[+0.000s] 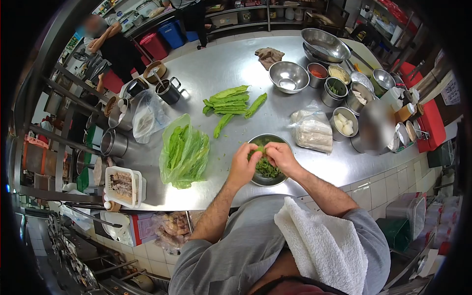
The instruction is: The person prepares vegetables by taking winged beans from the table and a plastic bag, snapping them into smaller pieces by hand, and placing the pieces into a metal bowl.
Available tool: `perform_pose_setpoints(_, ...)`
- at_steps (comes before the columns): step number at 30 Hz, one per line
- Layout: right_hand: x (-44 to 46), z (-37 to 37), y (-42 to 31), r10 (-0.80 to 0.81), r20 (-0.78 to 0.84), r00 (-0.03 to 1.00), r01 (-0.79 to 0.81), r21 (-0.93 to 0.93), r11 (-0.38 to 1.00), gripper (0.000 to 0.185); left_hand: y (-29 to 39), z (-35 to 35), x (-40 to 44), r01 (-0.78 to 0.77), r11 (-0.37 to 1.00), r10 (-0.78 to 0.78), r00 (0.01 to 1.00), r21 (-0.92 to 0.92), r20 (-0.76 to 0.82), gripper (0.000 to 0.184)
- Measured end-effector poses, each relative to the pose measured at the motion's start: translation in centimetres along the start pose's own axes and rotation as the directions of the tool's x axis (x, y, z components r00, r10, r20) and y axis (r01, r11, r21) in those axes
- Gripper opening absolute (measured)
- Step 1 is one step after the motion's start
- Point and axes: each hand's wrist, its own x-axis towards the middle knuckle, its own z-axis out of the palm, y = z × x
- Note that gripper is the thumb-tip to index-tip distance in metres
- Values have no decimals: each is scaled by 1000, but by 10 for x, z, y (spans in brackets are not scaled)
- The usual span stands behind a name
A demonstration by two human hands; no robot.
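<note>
Over a steel bowl (268,184), my left hand (242,164) and my right hand (281,158) come close together, fingers pinched on a green winged bean piece (259,149). Cut or torn green bits (267,169) lie in the bowl below my fingers. Farther up the steel table, a pile of long, ruffle-edged winged beans (228,102) rests on the bare surface, with a few lying apart. A pale green plastic bag (186,169) with more long green vegetables inside sits left of my left hand. Small green scraps dot the tabletop near the bowl.
A wrapped pale bundle (313,130) and an egg-like white food pot (345,123) stand right. Beyond them are an empty steel bowl (289,77) and several containers. Left are a black mug (168,91), clear bag (147,118) and white basket (124,186). A person (110,44) stands far left.
</note>
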Motion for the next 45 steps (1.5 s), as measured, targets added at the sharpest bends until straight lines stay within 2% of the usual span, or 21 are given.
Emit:
perform_pose_setpoints(1,0,3,1,1,-2,1000,-1,43,999,17,-4,1,2,7,1000,-7,1000,-3,4,14)
perform_pose_setpoints(2,-2,6,2,12,-3,1000,-12,47,999,17,-9,2,5,122,947,-149,986,-296,-72,12)
perform_pose_setpoints(3,-5,10,3,-51,42,998,57,-166,984,17,-13,1,8,197,800,-308,946,-567,-105,11)
perform_pose_setpoints(5,-9,11,12,-190,183,965,260,-537,803,19,-8,-13,22,43,607,-381,892,-794,-242,13)
perform_pose_setpoints(6,-10,8,18,-181,190,965,256,-534,806,19,-10,-22,25,47,607,-391,887,-793,-247,13)
perform_pose_setpoints(8,-10,-3,24,-387,321,864,491,-705,512,22,-15,-41,32,-119,487,-366,872,-865,-326,17)
perform_pose_setpoints(9,-14,-5,15,-258,294,920,389,-751,534,20,-15,-46,34,-121,490,-370,868,-863,-332,17)
perform_pose_setpoints(13,-9,-16,12,-314,258,914,379,-820,430,21,-9,-51,35,-212,436,-305,880,-875,-365,16)
perform_pose_setpoints(14,-9,-15,10,-310,255,916,374,-820,432,21,-6,-49,35,-226,418,-296,882,-880,-367,15)
perform_pose_setpoints(17,-12,5,-12,-226,174,959,285,-564,775,35,-1,-38,33,-195,419,-326,880,-887,-347,14)
perform_pose_setpoints(21,-5,16,-12,-305,215,928,372,-585,721,27,-9,-25,25,-167,397,-328,893,-902,-309,14)
perform_pose_setpoints(24,-3,10,-7,-321,218,922,379,-681,627,26,-6,-20,19,-67,517,-399,863,-853,-310,23)
perform_pose_setpoints(25,-4,6,-7,-343,247,906,408,-724,557,24,3,-20,17,-41,901,-215,821,-432,-528,31)
perform_pose_setpoints(26,-6,3,-9,-351,246,903,412,-727,549,24,12,-20,14,23,992,60,788,127,-613,40)
perform_pose_setpoints(27,-9,-1,-10,-329,257,909,402,-754,520,24,21,-24,12,11,992,69,787,126,-613,40)
perform_pose_setpoints(28,-10,-3,-12,-305,266,914,391,-779,490,23,30,-31,8,-90,882,253,918,462,-304,42)
perform_pose_setpoints(29,-11,-5,-14,-261,289,921,383,-795,470,23,35,-34,4,-267,664,309,949,699,70,44)
perform_pose_setpoints(30,-12,-6,-15,-262,290,921,383,-797,466,23,32,-31,0,-268,664,312,948,698,67,44)
perform_pose_setpoints(32,-12,-6,-18,-254,329,910,413,-776,476,23,19,-24,-5,-334,759,195,935,559,295,38)
perform_pose_setpoints(40,-19,-7,-22,-100,424,900,418,-779,467,17,19,-25,-10,-292,828,135,933,479,334,23)
perform_pose_setpoints(45,-22,-4,-21,-243,401,883,467,-705,533,15,26,-23,-12,-266,874,170,951,406,259,19)
